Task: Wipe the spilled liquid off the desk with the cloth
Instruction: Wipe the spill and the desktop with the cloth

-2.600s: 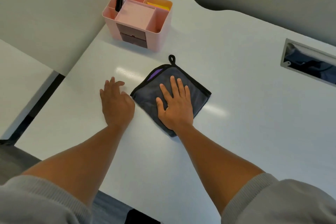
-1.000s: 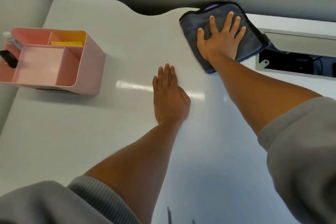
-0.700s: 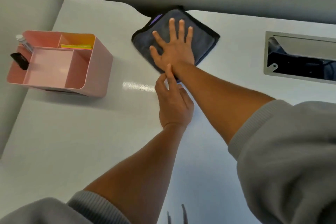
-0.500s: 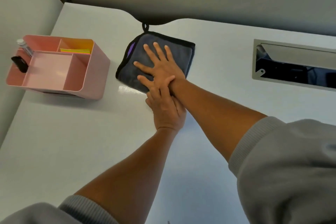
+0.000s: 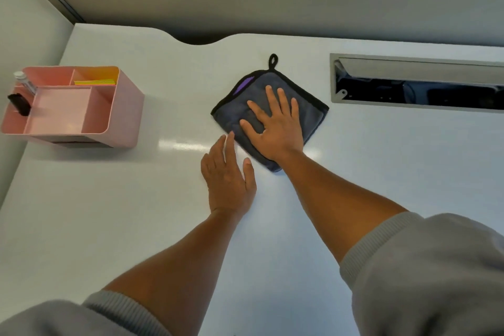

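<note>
We found the cloth (image 5: 305, 102), dark grey with black edging, lying flat on the white desk (image 5: 109, 213) toward its far edge, turned so that one corner pointed at the far edge and another at us. A black hanging loop (image 5: 273, 60) stuck out from its far corner, and a strip of purple showed along its far-left side. We saw our right hand (image 5: 275, 128) resting palm down on the cloth, fingers straight and spread, pressing it onto the desk and gripping nothing. Our left hand (image 5: 227, 177) lay flat on the bare desk just beside the cloth's near-left edge, fingers straight and together, holding nothing; whether its fingertips touched the cloth we could not tell. Both forearms were bare, with grey sleeves (image 5: 409, 267) pushed up. We could not make out any liquid on the surface, only a bright glare left of the hands. A pink organiser (image 5: 120, 117) stood near the desk's left edge, well apart from the cloth, holding yellow notes and a pen. A metal-framed cable slot (image 5: 417, 82) was set into the desk along the far edge, just right of the cloth
</note>
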`<state>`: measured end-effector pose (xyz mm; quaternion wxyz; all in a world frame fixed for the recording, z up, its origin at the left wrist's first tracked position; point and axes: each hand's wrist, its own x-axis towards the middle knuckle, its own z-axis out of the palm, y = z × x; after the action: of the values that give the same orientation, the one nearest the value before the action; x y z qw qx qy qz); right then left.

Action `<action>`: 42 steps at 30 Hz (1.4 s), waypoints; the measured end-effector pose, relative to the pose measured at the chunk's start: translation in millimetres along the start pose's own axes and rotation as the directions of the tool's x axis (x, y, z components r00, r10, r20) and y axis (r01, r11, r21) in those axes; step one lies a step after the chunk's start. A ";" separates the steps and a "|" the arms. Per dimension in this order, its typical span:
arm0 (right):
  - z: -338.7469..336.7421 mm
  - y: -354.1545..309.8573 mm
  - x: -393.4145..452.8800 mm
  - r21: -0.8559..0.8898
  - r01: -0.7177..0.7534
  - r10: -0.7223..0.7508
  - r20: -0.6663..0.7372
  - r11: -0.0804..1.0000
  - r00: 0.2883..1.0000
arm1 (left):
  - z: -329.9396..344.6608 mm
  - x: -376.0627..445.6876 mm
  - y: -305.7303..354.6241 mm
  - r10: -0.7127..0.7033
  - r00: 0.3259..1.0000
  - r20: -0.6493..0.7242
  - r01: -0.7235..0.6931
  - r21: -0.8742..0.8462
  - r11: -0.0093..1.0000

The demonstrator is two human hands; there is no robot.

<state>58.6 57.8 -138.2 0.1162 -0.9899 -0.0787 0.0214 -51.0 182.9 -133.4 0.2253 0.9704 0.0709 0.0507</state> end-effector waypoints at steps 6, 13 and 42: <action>-7.7 43.3 -47.8 0.031 -0.210 0.211 -0.053 0.977 0.976 | 13.6 -16.8 0.9 0.049 0.988 0.145 -0.076 0.186 0.980; -16.7 78.0 -83.6 0.045 -0.380 0.382 -0.092 0.924 0.919 | 13.2 -17.1 8.4 0.033 0.986 0.166 -0.070 0.219 0.973; -59.1 -101.9 -40.8 0.583 -0.495 0.512 0.151 0.645 0.846 | -54.5 28.6 -40.5 -0.702 0.696 -0.149 0.502 -0.598 0.625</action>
<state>6.5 135.7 -56.0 0.4146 -0.8828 0.2117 0.0630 -34.7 246.9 -100.8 0.4612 0.7616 0.4227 0.1690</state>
